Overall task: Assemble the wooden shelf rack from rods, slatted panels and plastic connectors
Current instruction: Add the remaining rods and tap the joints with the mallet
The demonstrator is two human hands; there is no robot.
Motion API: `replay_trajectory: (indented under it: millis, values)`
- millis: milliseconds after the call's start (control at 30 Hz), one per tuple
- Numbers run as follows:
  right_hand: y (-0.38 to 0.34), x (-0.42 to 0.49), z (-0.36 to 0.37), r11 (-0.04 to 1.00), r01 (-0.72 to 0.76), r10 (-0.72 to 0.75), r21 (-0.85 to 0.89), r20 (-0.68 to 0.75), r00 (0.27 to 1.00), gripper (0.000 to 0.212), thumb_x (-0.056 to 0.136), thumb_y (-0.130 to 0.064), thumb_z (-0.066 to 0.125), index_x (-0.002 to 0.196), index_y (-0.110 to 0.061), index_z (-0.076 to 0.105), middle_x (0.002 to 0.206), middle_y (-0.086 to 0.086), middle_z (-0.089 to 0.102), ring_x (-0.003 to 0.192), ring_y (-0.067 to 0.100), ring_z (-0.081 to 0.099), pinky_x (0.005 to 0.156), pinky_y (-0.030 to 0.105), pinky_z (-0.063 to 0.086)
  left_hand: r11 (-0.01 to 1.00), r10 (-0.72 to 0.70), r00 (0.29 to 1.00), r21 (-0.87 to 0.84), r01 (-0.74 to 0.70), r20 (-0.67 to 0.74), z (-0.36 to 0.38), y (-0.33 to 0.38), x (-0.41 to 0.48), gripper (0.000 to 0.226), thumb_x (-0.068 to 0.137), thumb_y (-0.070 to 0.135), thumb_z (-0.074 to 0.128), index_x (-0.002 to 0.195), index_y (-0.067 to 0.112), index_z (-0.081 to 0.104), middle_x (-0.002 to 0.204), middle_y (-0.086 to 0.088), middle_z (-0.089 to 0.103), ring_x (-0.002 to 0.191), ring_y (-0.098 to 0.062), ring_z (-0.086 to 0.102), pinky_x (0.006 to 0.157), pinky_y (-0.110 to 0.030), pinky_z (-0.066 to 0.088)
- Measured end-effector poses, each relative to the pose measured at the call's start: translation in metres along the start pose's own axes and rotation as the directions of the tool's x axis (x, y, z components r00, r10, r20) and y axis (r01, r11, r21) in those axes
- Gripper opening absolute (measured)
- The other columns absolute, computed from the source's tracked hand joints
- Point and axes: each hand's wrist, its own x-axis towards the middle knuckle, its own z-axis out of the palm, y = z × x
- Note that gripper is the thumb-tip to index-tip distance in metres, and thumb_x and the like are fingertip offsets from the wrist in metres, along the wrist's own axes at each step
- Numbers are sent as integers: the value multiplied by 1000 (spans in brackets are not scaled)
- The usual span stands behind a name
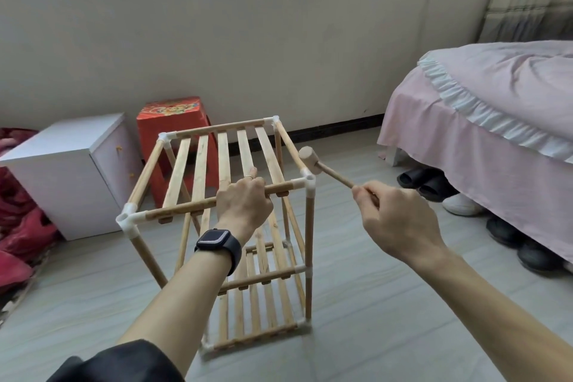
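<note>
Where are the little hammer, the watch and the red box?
Hammer (311, 159): head view, on its wooden head.
Watch (214, 240): head view, on its dark screen.
Red box (172, 107): head view, on its patterned top.

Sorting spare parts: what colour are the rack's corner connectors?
White connectors, clearest in the head view.

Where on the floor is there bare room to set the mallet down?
Bare floor for the mallet lies between the rack and the bed. Crowded: shoes under the bed; white cabinet and red box at left.
</note>
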Motion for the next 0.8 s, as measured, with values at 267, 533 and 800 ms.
replay_trajectory:
  millis: [267, 533, 800]
  values:
    - [-2, -6, 9, 987, -58, 54, 147, 29, 998, 36, 105, -43, 42, 86, -24, 65, 54, -6, 58, 50, 10, 55, 44, 29, 38, 1000, 9, 999, -17, -9, -37, 4, -3, 0, 30, 94, 26, 47, 105, 29, 74, 152, 1, 50, 91, -18, 69, 96, -37, 44]
    - [4, -4, 13, 972, -126, 124, 198, 18, 992, 36, 104, -45, 42, 82, -26, 63, 54, -5, 60, 53, 11, 58, 48, 30, 43, 990, 140, 985, -2, -141, -98, 7, -13, -3, 34, 91, 58, 48, 94, 31, 69, 146, 1, 56, 95, -19, 69, 88, -36, 47]
    - [6, -3, 18, 968, -182, 172, 175, 71, 982, 37, 105, -45, 40, 82, -27, 64, 57, -6, 62, 58, 11, 58, 51, 31, 41, 977, 184, 980, -96, -191, -71, 3, -23, -5, 85, 85, 88, 6, 89, 31, 69, 103, 16, 61, 62, -2, 46, 56, -26, 29]
